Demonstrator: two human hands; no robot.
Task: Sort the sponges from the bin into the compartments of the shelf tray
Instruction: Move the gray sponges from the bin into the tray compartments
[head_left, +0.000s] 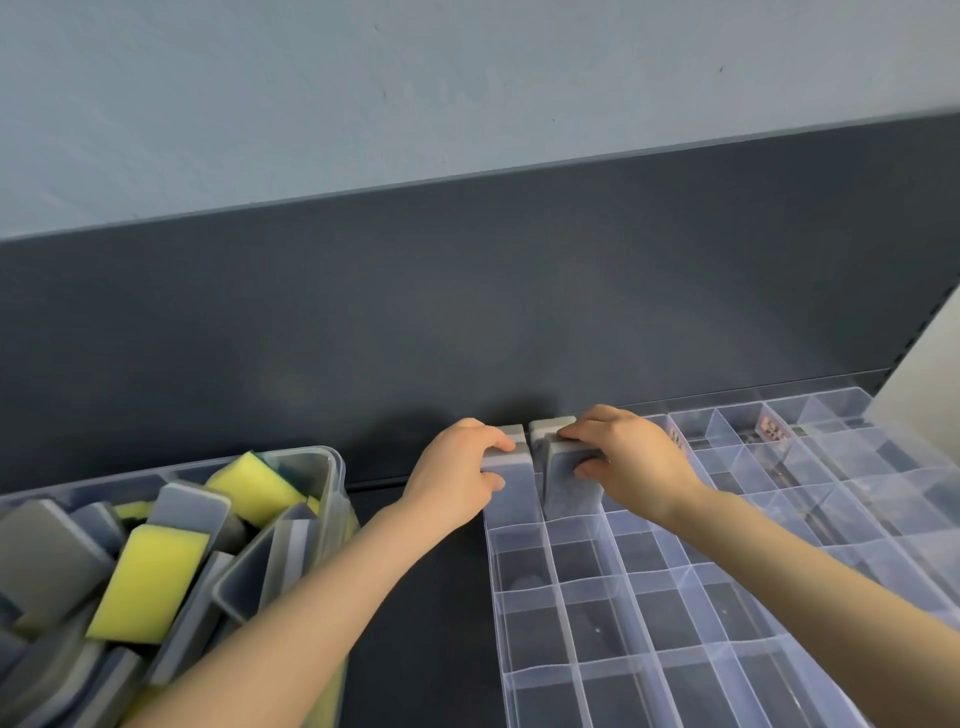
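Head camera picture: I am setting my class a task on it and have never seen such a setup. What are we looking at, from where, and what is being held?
There is no machine here: a person works with two bare hands. The single picture comes from a camera worn on the person's head, looking forward and down at the hands. On the dark shelf, at the left, stands a clear plastic bin full of sponges, some grey and some, like the yellow sponge, brighter. At the right lies a clear shelf tray divided into many compartments. The left hand grips a first grey sponge, standing on edge at the tray's far left corner. The right hand grips a second grey sponge, also on edge, in the neighbouring compartment.
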